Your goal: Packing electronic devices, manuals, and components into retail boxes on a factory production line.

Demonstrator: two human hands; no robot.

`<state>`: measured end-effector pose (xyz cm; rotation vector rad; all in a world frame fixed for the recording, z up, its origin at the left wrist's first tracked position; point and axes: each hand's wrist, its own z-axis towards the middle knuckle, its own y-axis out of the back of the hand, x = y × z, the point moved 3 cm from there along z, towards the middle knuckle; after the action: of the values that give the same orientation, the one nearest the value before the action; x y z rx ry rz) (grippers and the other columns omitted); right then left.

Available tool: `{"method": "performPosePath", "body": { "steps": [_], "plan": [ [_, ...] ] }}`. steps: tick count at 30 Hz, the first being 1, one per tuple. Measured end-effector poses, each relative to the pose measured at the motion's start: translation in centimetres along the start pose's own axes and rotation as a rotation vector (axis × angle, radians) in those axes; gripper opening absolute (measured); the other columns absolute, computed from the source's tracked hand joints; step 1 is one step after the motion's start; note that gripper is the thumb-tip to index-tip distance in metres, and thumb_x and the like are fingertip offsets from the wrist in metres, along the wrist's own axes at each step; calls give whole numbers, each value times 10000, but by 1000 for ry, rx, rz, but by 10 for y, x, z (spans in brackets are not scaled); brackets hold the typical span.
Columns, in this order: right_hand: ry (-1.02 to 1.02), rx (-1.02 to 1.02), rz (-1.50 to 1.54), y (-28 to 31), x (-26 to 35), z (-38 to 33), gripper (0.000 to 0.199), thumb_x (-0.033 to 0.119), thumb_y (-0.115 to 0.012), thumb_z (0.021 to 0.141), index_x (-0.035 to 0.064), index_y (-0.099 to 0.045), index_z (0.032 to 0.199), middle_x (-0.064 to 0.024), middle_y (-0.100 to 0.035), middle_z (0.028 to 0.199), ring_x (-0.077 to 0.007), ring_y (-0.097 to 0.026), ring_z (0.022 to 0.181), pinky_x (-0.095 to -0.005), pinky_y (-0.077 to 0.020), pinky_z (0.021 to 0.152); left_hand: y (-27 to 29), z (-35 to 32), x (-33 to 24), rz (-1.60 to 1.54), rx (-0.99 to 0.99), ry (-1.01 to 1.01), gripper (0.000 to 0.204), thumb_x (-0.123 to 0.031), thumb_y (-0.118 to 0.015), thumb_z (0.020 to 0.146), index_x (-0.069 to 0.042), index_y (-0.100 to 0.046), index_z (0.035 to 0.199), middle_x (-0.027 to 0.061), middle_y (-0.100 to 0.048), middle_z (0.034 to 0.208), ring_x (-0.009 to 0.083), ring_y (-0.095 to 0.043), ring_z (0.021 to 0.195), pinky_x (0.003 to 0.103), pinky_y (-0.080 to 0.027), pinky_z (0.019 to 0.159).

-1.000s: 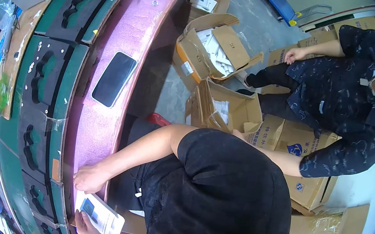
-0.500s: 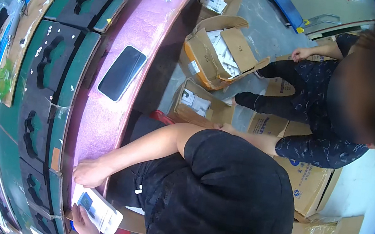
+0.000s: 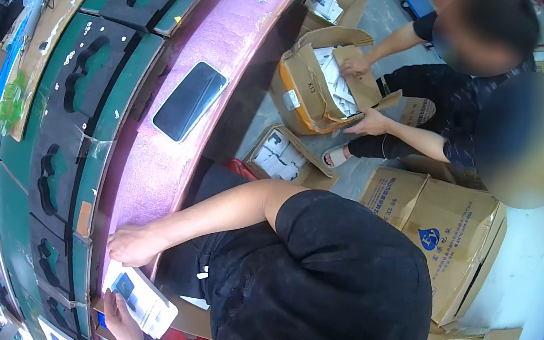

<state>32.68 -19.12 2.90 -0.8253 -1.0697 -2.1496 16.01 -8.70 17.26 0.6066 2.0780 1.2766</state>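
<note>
A small white printed box (image 3: 152,306) with a dark picture on its face lies tilted at the near edge of the pink-topped bench. My left hand (image 3: 117,321) holds the box from its lower side, fingers along its edge. My right hand (image 3: 129,246) is curled closed at the box's upper end; its fingertips are partly hidden. Farther along the pink surface (image 3: 145,183), a dark-screened phone with a pale rim (image 3: 190,101) lies flat, apart from both hands.
Black trays with curved cutouts (image 3: 75,83) line the green bench beyond the pink strip. A carton of white boxes (image 3: 329,84) stands on the floor, with a co-worker's hands at it. A smaller carton (image 3: 281,157) and large cartons (image 3: 447,236) stand behind my arm.
The co-worker has leaned in and brought both hands to the carton of white boxes. My hands keep nearly the same hold on the white box. The whole view has shifted slightly.
</note>
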Motion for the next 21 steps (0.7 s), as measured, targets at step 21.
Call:
{"method": "performPosePath", "body": {
  "steps": [21],
  "plan": [
    [51,-37,60,-9,-13,-14,195,238,-687,832,44,-703,835,-173,-716,896,-391,-692,882,-517,-559,783,-7,-28,11,-213,-185,-44,400,-187,-609,1103,94,-620,1388,203,-733,1252,240,-679,1119,357,-524,1002]
  ]
}}
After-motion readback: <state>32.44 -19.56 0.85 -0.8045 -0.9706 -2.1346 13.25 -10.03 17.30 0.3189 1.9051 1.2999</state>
